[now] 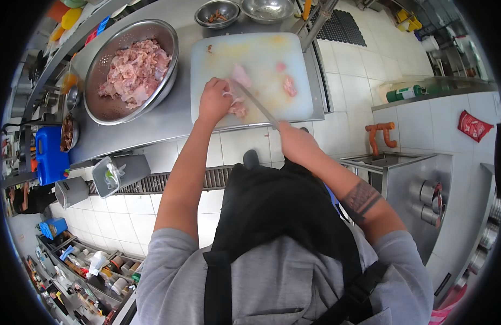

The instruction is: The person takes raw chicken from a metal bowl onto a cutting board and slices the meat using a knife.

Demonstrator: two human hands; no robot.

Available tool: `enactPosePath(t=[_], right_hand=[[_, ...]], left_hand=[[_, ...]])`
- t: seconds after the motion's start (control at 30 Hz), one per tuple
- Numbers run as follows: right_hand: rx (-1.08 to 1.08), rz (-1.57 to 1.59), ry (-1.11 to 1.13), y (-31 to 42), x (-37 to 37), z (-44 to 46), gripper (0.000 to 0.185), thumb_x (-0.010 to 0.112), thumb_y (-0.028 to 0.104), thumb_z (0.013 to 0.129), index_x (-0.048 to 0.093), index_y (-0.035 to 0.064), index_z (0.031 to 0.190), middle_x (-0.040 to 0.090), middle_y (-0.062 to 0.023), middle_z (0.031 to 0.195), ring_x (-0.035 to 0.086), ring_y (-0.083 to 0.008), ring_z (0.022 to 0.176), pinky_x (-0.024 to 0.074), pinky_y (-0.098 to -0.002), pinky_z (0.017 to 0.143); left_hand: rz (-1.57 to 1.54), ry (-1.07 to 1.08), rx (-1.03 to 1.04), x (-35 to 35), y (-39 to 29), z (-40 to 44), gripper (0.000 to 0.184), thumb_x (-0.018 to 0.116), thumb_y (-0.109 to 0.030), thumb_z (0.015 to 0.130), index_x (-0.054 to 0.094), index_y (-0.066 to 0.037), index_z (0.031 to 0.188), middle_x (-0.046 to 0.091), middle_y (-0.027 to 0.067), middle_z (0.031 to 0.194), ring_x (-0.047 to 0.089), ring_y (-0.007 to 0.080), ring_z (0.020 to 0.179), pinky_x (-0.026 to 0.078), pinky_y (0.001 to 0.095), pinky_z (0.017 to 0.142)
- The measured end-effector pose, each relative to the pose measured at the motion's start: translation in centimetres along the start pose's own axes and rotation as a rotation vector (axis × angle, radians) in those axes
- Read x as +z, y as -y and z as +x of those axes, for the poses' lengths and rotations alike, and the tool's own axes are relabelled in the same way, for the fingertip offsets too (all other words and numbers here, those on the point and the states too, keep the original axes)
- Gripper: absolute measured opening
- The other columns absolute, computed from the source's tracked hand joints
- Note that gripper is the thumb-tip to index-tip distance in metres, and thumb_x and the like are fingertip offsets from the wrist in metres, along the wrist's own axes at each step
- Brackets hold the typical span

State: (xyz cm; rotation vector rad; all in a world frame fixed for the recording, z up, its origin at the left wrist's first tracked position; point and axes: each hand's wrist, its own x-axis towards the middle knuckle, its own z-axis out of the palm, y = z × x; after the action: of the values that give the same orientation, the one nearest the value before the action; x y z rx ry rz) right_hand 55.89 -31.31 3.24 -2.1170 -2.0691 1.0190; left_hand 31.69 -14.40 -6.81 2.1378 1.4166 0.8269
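On the white cutting board (218, 49), my left hand (214, 98) is closed on a piece of raw chicken (238, 108) near the board's front left. My right hand (295, 142) is wrapped round the handle of a knife (258, 104), just off the board's front edge. The blade points up and left, its tip at the meat beside my left fingers. A pale piece of meat (241, 76) lies just beyond the tip. Smaller pink pieces (289, 85) rest on the right part of the board.
A large steel colander (91, 81) heaped with raw chicken (135, 73) stands left of the board. Two steel bowls (217, 12) (266, 10) sit behind it. A grey bin (132, 167) is below the counter's front edge. A person in dark clothes (36, 199) is at the far left.
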Motion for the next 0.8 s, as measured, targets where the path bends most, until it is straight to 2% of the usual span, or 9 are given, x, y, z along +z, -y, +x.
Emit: enactPosePath(t=[0.13, 0.2, 0.3, 0.37, 0.5, 0.6, 0.8], right_hand=[[0.071, -0.067, 0.13, -0.6, -2.5, -2.2, 0.027, 0.052, 0.009, 0.098, 0.052, -0.0029, 0.123, 0.072, -0.0314, 0.097, 0.072, -0.0496, 0.094, 0.0555, -0.06, 0.083], [-0.027, -0.014, -0.009, 0.5, -2.6, -2.0, 0.022, 0.057, 0.015, 0.1, 0.051, -0.0016, 0.112, 0.072, -0.0305, 0.094, 0.071, -0.0521, 0.091, 0.0539, -0.0631, 0.082], [-0.088, -0.013, -0.059, 1.9, -0.8, 2.9, 0.027, 0.058, 0.015, 0.099, 0.052, -0.0036, 0.119, 0.073, -0.03, 0.093, 0.071, -0.0514, 0.091, 0.0545, -0.0625, 0.082], [-0.091, -0.034, -0.061, 3.3, -0.4, 6.6, 0.033, 0.06, 0.011, 0.094, 0.054, -0.0039, 0.123, 0.074, -0.0292, 0.099, 0.074, -0.0461, 0.096, 0.0573, -0.0579, 0.085], [-0.189, -0.007, -0.156, 4.0, 1.5, 11.1, 0.033, 0.061, 0.012, 0.095, 0.054, -0.0041, 0.122, 0.074, -0.0303, 0.102, 0.074, -0.0458, 0.097, 0.0579, -0.0572, 0.084], [-0.198, 0.027, -0.095, 4.0, 1.7, 10.1, 0.03, 0.057, 0.011, 0.096, 0.054, -0.0044, 0.122, 0.074, -0.0315, 0.104, 0.074, -0.0466, 0.099, 0.0575, -0.058, 0.084], [0.005, -0.061, 0.074, -0.3, -0.1, 0.0, 0.023, 0.049, 0.008, 0.1, 0.053, -0.0035, 0.12, 0.073, -0.0299, 0.1, 0.073, -0.0483, 0.096, 0.0548, -0.0617, 0.085]], left_hand=[[-0.031, -0.069, 0.003, -0.5, 0.0, -0.4, 0.022, 0.067, -0.003, 0.078, 0.066, -0.002, 0.1, 0.063, 0.0158, 0.108, 0.065, 0.0373, 0.1, 0.054, 0.0447, 0.087], [-0.04, -0.09, -0.017, -0.3, -0.3, -0.8, 0.025, 0.067, -0.003, 0.078, 0.066, -0.001, 0.103, 0.063, 0.0162, 0.109, 0.064, 0.0365, 0.099, 0.054, 0.0436, 0.087], [-0.008, -0.06, -0.046, -0.4, -0.4, -0.7, 0.023, 0.068, -0.004, 0.078, 0.067, -0.002, 0.101, 0.063, 0.0153, 0.109, 0.064, 0.0361, 0.1, 0.054, 0.043, 0.087], [-0.013, -0.051, -0.024, -0.4, -0.3, -0.7, 0.023, 0.069, -0.005, 0.078, 0.067, -0.003, 0.101, 0.064, 0.0147, 0.109, 0.064, 0.0361, 0.101, 0.054, 0.0433, 0.088], [-0.034, -0.063, 0.014, -0.2, -0.2, -0.7, 0.019, 0.069, -0.006, 0.078, 0.068, -0.005, 0.097, 0.065, 0.0133, 0.107, 0.063, 0.0363, 0.107, 0.053, 0.0446, 0.092], [0.009, -0.07, 0.021, -0.1, -0.1, -0.5, 0.017, 0.065, -0.003, 0.079, 0.068, -0.006, 0.096, 0.065, 0.0143, 0.109, 0.061, 0.0392, 0.108, 0.053, 0.0471, 0.094], [0.148, -0.114, 0.05, -0.4, 2.3, 1.7, 0.016, 0.064, -0.002, 0.079, 0.07, -0.007, 0.093, 0.064, 0.013, 0.106, 0.059, 0.0403, 0.106, 0.052, 0.0488, 0.092]])
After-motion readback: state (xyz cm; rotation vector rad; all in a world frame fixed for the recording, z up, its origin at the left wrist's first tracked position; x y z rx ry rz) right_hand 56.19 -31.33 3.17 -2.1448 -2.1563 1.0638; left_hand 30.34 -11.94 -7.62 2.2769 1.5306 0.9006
